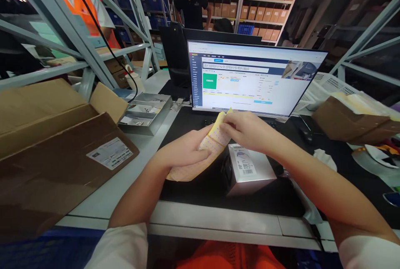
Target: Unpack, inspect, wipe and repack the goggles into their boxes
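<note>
My left hand [184,148] is closed around the lower part of a yellow dotted glove [208,142], held above the black desk mat [200,185]. My right hand [246,129] pinches the glove's upper edge with its fingertips. Just below and right of the hands sits a small silver box [248,171] with a barcode label on top. A computer monitor [253,79] stands lit directly behind my hands.
A large open cardboard box [53,144] fills the left of the bench, with a grey metal parts tray [146,113] beyond it. A brown box [350,123] and white basket [331,83] lie right. Two other people stand among shelving behind.
</note>
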`<state>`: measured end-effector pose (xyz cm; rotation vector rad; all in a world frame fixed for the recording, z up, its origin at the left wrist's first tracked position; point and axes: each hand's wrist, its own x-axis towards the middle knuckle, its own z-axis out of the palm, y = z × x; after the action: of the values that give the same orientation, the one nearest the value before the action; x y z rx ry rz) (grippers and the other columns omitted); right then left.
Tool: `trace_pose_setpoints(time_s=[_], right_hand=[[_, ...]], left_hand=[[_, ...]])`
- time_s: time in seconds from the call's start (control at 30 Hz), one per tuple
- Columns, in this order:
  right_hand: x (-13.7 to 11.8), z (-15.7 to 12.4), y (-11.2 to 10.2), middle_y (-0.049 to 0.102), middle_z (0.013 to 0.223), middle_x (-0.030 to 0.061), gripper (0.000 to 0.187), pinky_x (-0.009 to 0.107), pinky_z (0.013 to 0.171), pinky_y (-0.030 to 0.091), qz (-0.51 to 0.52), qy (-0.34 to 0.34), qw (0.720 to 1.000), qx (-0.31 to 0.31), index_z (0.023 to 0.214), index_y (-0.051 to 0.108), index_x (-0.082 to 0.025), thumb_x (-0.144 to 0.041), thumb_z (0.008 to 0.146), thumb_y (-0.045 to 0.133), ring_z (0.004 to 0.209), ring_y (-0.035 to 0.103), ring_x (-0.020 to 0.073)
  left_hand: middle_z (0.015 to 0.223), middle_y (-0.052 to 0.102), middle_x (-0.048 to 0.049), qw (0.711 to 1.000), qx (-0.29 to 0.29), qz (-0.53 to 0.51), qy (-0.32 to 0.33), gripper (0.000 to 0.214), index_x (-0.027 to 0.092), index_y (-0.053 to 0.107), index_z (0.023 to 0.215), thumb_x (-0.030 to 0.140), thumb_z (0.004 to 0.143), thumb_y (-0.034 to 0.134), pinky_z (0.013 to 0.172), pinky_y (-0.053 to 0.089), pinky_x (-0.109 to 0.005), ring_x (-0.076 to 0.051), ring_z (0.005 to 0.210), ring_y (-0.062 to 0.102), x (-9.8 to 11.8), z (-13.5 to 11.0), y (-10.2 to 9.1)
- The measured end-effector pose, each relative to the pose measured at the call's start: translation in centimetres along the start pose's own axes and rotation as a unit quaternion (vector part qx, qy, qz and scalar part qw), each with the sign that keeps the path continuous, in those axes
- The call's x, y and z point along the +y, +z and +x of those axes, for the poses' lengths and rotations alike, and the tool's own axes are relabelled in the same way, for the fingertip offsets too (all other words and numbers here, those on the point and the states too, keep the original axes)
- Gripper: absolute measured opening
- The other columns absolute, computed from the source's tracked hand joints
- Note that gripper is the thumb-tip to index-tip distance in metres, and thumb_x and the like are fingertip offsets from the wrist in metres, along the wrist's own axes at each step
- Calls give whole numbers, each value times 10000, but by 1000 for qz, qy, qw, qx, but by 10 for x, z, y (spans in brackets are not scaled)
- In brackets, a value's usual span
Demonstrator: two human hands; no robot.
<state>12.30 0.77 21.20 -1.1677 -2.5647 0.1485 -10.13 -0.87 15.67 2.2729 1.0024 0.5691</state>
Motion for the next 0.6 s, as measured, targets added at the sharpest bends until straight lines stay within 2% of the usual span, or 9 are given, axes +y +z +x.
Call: trace_pose_setpoints(time_s=[0.1, 0.27, 0.43, 0.6], right_hand=[[-1, -1, 0, 584, 728, 23, 291, 290, 621, 262, -20, 6, 999, -26, 748, 534, -175, -261, 1012, 446, 650, 463, 131], [-3, -4, -2, 613, 768, 36, 265, 292, 623, 271, -50, 6, 997, -59, 804, 542, -176, -242, 1026, 412, 669, 495, 143], [-7, -3, -2, 640, 803, 60, 232, 294, 629, 289, -108, -9, 991, -73, 877, 568, -159, -212, 1034, 406, 703, 544, 168], [-10, -1, 2, 631, 807, 77, 233, 304, 628, 290, -157, -40, 984, -77, 881, 567, -149, -165, 1024, 384, 678, 517, 173]], left_hand=[[1038, 727, -14, 1000, -20, 22, 3, 658, 255, 402, 1505, 278, 865, 555, 765, 524, -302, -223, 844, 682, 5, 0, 0], [1155, 715, -51, 999, -13, 43, 23, 515, 217, 519, 1382, 232, 867, 522, 802, 516, -298, -236, 948, 684, 11, 0, 8], [1161, 720, -56, 998, -4, 58, 39, 568, 210, 444, 1440, 220, 875, 498, 816, 521, -311, -240, 954, 695, 11, 0, 11], [1212, 714, -68, 998, 6, 52, 46, 574, 205, 442, 1442, 211, 871, 498, 859, 529, -326, -251, 1017, 700, 11, 1, 12]])
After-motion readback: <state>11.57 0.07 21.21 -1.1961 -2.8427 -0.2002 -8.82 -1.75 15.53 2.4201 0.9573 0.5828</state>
